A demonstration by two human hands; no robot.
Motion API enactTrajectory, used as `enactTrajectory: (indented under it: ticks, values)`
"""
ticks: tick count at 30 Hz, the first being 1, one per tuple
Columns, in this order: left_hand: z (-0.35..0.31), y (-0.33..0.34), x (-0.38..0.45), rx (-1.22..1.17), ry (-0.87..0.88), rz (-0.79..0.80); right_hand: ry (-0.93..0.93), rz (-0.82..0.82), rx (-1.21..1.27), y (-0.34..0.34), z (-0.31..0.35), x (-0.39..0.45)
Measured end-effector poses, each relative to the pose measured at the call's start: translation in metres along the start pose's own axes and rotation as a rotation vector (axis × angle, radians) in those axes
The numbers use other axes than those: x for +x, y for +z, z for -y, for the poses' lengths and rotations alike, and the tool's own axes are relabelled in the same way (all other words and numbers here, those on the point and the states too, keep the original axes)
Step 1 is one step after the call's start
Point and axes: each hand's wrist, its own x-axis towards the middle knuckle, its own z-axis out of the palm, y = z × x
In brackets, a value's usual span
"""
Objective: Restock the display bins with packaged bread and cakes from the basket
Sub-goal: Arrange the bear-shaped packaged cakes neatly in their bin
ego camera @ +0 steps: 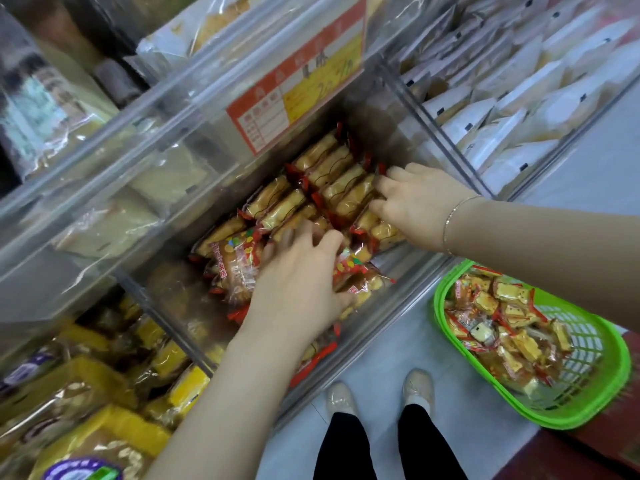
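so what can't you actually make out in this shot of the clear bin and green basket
- Orange and yellow price sign, head view: writing blurred.
- Red-wrapped cake packs under left hand and right hand: hidden by the hands.
- Green plastic basket: depth of its contents unclear.
- Purple-labelled bread bag: cut off by the bottom edge.

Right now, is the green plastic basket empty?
No, the green plastic basket holds many red-and-gold wrapped cake packets.

**Red, gold and green at the bread bin**

Golden-brown packaged cakes (pixel 332 181) carry red wrapper ends with a thin dark squiggle. The basket (pixel 602 386) is bright green lattice. The price sign (pixel 298 81) is orange-red with a yellow panel. Neighbouring packets (pixel 519 109) are white; the shoes (pixel 341 398) beige.
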Motion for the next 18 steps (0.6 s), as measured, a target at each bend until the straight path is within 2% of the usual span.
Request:
enactTrajectory:
  ticks: [3, 5, 7, 9, 12, 14, 16, 18]
  values:
    - [0.009, 0.004, -0.007, 0.000, 0.016, -0.020, 0.001, 0.064, -0.005, 0.003, 0.003, 0.006]
    - [0.013, 0.004, -0.005, -0.106, 0.020, -0.037, 0.032, 0.109, 0.005, 0.004, 0.004, 0.008]
    - [0.016, -0.002, 0.000, -0.358, -0.055, -0.004, 0.082, 0.117, 0.062, 0.006, 0.007, 0.010]
    - [0.016, -0.012, 0.003, -0.695, -0.226, 0.044, 0.207, 0.140, 0.248, 0.004, 0.005, 0.008]
    - [0.014, -0.022, 0.005, -1.236, -0.459, 0.171, 0.409, 0.101, 0.838, -0.012, -0.007, -0.001]
    - [0.010, -0.024, 0.003, -1.610, -0.495, 0.230, 0.567, 0.011, 1.360, -0.023, -0.015, -0.012]
    - [0.006, -0.023, 0.002, -1.816, -0.525, 0.245, 0.628, 0.124, 1.812, -0.031, -0.015, -0.025]
    - [0.002, -0.021, 0.004, -1.887, -0.522, 0.260, 0.511, 0.288, 2.057, -0.032, -0.012, -0.036]
